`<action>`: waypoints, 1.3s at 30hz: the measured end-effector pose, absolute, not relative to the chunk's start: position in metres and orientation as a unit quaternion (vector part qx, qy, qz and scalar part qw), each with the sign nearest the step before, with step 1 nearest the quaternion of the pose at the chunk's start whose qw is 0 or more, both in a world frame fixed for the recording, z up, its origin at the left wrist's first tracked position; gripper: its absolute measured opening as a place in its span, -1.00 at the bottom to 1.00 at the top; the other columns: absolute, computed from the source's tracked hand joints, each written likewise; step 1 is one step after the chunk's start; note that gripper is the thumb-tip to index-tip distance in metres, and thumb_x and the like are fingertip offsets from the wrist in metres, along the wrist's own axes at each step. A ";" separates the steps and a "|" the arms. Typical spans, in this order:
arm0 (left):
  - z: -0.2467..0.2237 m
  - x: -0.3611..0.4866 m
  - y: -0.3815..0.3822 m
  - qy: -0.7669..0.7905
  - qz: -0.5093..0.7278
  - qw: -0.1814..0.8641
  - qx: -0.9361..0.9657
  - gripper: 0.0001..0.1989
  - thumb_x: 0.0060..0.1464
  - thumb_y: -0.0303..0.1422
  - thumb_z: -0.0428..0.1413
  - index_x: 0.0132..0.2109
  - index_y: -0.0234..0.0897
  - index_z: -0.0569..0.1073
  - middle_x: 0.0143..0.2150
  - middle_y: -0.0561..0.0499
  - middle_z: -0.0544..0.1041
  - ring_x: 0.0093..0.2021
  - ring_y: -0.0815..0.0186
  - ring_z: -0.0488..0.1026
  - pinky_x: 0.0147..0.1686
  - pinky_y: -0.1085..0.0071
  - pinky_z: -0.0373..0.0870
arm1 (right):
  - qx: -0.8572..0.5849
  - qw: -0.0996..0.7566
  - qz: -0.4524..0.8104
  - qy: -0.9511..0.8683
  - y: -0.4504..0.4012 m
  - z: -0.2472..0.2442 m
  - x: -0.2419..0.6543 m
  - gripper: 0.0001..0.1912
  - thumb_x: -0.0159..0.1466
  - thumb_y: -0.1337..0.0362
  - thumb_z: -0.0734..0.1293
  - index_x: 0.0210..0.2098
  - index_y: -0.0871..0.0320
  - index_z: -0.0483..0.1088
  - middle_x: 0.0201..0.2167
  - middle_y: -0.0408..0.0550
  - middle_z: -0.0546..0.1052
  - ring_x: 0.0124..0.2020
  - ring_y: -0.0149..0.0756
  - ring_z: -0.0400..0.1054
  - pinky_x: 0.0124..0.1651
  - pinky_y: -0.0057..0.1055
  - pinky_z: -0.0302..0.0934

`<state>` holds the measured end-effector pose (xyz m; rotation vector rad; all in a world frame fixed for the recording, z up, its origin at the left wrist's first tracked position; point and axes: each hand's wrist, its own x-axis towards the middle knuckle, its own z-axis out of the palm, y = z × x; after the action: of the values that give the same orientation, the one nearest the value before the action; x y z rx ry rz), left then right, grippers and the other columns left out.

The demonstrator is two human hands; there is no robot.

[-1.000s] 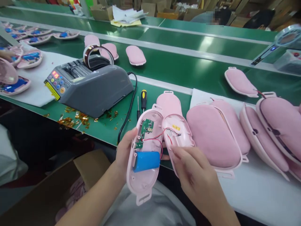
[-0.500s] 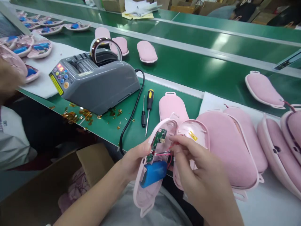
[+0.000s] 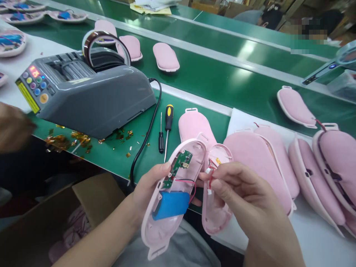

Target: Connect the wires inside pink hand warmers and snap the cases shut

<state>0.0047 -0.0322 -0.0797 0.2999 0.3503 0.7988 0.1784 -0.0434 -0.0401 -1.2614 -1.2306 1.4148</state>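
1. From where I stand, the open shell [image 3: 162, 229] sits in the person's left hand [image 3: 146, 183], tilted, its hollow side turned up toward the wearer.
2. That hand is curled around the shell: the thumb lies along the near left rim, the palm is behind, and a couple of fingertips show past the right edge.
3. Inside the shell, the green board [image 3: 175, 168] is close to the thumb, and the blue battery [image 3: 171, 205] lies just below it.
4. The second shell [image 3: 213, 213] is right beside the first, hollow side showing too, partly behind the right hand [image 3: 247, 200]. I can't tell what bears its weight.
5. The red wires [image 3: 210, 181], with small white plugs, are at the tips of the right hand's thumb and forefinger, over the second shell.
6. The right hand is nearly closed in a pinch on those wires, the other fingers bent in behind.
7. Beyond the hands, two screwdrivers [image 3: 168, 118] lie side by side on the green bench [image 3: 150, 159], between the black cord [image 3: 148, 137] and a padded case [image 3: 194, 124].
8. To the left is the grey tape machine [image 3: 102, 98], gold scraps [image 3: 59, 142] at its foot; a co-worker's hand [image 3: 13, 128], blurred, is near it.
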 end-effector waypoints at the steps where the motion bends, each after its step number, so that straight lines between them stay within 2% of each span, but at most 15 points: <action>1: -0.080 0.005 -0.032 0.167 0.385 0.896 0.145 -0.53 0.00 -0.08 0.16 -0.09 -0.40 0.54 -0.27 -0.12 0.61 -0.23 0.16 0.54 -0.20 0.34 0.46 | -0.513 0.414 0.564 -0.497 -0.043 -0.039 0.179 -0.88 0.30 0.33 0.30 -0.32 -0.03 0.43 -0.40 -0.25 0.50 -0.54 -0.57 0.27 -0.50 -0.70 0.20; 5: -0.079 0.006 -0.030 0.162 0.388 0.895 0.145 -0.56 0.00 -0.09 0.17 -0.11 -0.36 0.56 -0.29 -0.11 0.61 -0.23 0.18 0.54 -0.25 0.38 0.47 | -0.523 0.377 0.515 -0.565 -0.040 -0.037 0.180 -0.81 0.32 0.29 0.25 -0.23 -0.09 0.48 -0.43 -0.27 0.51 -0.51 -0.52 0.31 -0.42 -0.62 0.25; 8: -0.079 0.007 -0.031 0.175 0.393 0.892 0.138 -0.55 -0.04 -0.08 0.19 -0.12 -0.36 0.56 -0.27 -0.11 0.61 -0.20 0.15 0.53 -0.26 0.36 0.48 | -0.545 0.365 0.424 -0.624 -0.040 -0.037 0.179 -0.83 0.28 0.32 0.27 -0.26 -0.08 0.48 -0.41 -0.31 0.54 -0.43 -0.49 0.39 -0.34 -0.60 0.27; 12: -0.080 0.008 -0.034 0.196 0.401 0.883 0.143 -0.52 -0.08 -0.09 0.24 -0.10 -0.36 0.56 -0.20 -0.13 0.61 -0.14 0.12 0.52 -0.23 0.34 0.48 | -0.550 0.337 0.296 -0.704 -0.041 -0.038 0.180 -0.78 0.29 0.37 0.25 -0.25 -0.08 0.49 -0.43 -0.38 0.56 -0.47 -0.54 0.41 -0.40 -0.64 0.24; 16: -0.081 0.008 -0.032 0.169 0.405 0.885 0.152 -0.56 -0.03 -0.11 0.21 -0.07 -0.33 0.54 -0.21 -0.09 0.62 -0.17 0.16 0.53 -0.27 0.39 0.46 | -0.516 0.338 0.273 -0.738 -0.039 -0.041 0.183 -0.66 0.30 0.44 0.21 -0.14 -0.13 0.46 -0.42 -0.43 0.56 -0.47 -0.59 0.42 -0.39 -0.69 0.22; 19: -0.079 0.009 -0.029 0.136 0.389 0.899 0.147 -0.50 0.04 -0.06 0.12 -0.06 -0.41 0.53 -0.24 -0.15 0.62 -0.20 0.13 0.53 -0.29 0.37 0.45 | -0.509 0.360 0.247 -0.742 -0.036 -0.039 0.182 -0.75 0.30 0.42 0.25 -0.21 -0.06 0.47 -0.38 -0.39 0.57 -0.42 -0.56 0.43 -0.36 -0.67 0.23; 21: -0.078 0.011 -0.028 0.129 0.380 0.907 0.128 -0.45 0.07 -0.02 0.07 -0.03 -0.43 0.52 -0.20 -0.18 0.61 -0.17 0.09 0.52 -0.24 0.29 0.44 | -0.504 0.363 0.236 -0.748 -0.034 -0.034 0.180 -0.80 0.30 0.41 0.25 -0.25 -0.01 0.47 -0.40 -0.33 0.55 -0.42 -0.54 0.40 -0.37 -0.63 0.21; 24: -0.081 0.012 -0.029 0.120 0.394 0.908 0.077 -0.48 0.11 -0.03 -0.01 -0.02 -0.37 0.50 -0.14 -0.17 0.60 -0.09 0.03 0.50 -0.09 0.16 0.38 | -0.506 0.346 0.240 -0.753 -0.033 -0.023 0.176 -0.84 0.29 0.39 0.26 -0.30 0.05 0.46 -0.50 -0.26 0.44 -0.51 -0.53 0.27 -0.47 -0.59 0.12; 27: -0.087 0.011 -0.027 0.105 0.390 0.914 0.047 -0.51 0.09 -0.05 0.00 -0.04 -0.33 0.50 -0.11 -0.14 0.59 -0.05 0.01 0.49 0.00 0.11 0.33 | -0.525 0.324 0.263 -0.742 -0.033 -0.017 0.173 -0.86 0.27 0.37 0.29 -0.38 0.08 0.46 -0.60 -0.27 0.35 -0.58 -0.53 0.18 -0.52 -0.56 0.05; 33: -0.097 0.008 -0.022 0.118 0.368 0.921 0.044 -0.55 0.00 -0.07 0.08 -0.07 -0.28 0.50 -0.10 -0.08 0.58 -0.01 0.00 0.47 0.03 0.11 0.33 | -0.563 0.264 0.402 -0.672 -0.035 -0.020 0.169 -0.71 0.27 0.29 0.22 -0.59 0.12 0.30 -0.75 -0.28 0.25 -0.70 -0.50 0.08 -0.63 -0.52 -0.04; 36: -0.097 0.008 -0.023 0.120 0.371 0.919 0.056 -0.55 -0.02 -0.03 0.08 -0.10 -0.25 0.52 -0.13 -0.08 0.59 -0.01 -0.02 0.47 0.03 0.09 0.34 | -0.578 0.260 0.433 -0.642 -0.035 -0.021 0.168 -0.74 0.26 0.24 0.24 -0.56 0.11 0.34 -0.74 -0.25 0.28 -0.70 -0.47 0.12 -0.63 -0.50 -0.02; 39: -0.094 0.010 -0.024 0.147 0.372 0.913 0.077 -0.53 -0.04 -0.02 0.11 -0.11 -0.28 0.53 -0.11 -0.11 0.58 0.02 -0.05 0.46 0.05 0.07 0.32 | -0.570 0.266 0.481 -0.611 -0.034 -0.020 0.171 -0.79 0.28 0.21 0.24 -0.44 0.09 0.43 -0.66 -0.21 0.39 -0.66 -0.44 0.21 -0.64 -0.50 0.02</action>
<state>0.0099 -0.0235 -0.0941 0.1581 0.3024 0.7672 0.1709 -0.0342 -0.0196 -1.5401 -1.6490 1.2985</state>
